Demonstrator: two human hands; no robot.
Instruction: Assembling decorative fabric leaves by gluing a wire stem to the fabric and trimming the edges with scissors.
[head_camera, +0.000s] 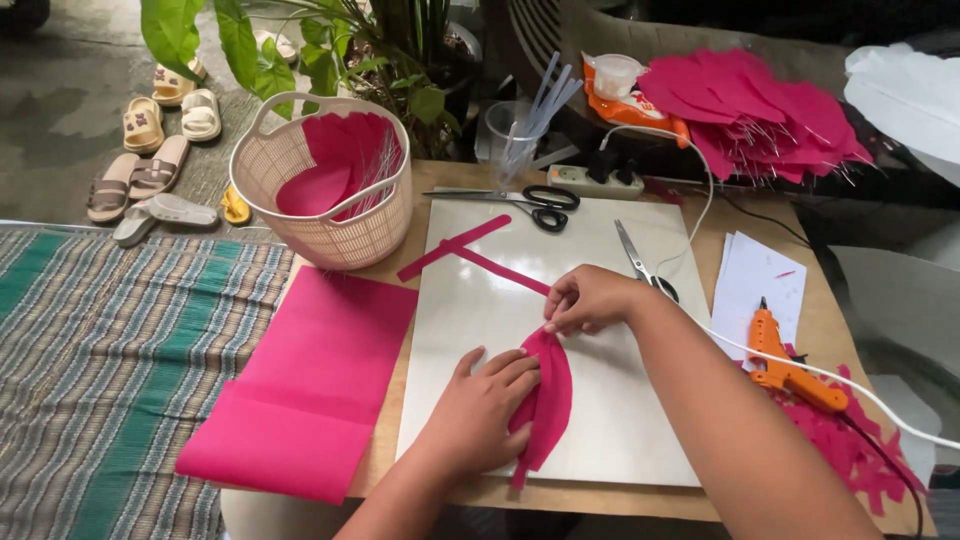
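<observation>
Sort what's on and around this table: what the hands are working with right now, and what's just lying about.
In hand:
- pink petal piece, pressed flat by the left hand and pinched at its top by the right hand
- white board under it

Lying about:
- black-handled scissors
- second scissors
- orange glue gun
- basket
- pink sheet
- sandals

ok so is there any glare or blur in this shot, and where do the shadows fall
Head view: soft daylight, with a faint sheen on the white board but no hard glare; the left hand and right hand on the pink petal look sharp, casting only faint shadows; the top right corner behind the pile of pink petals is dark.
</observation>
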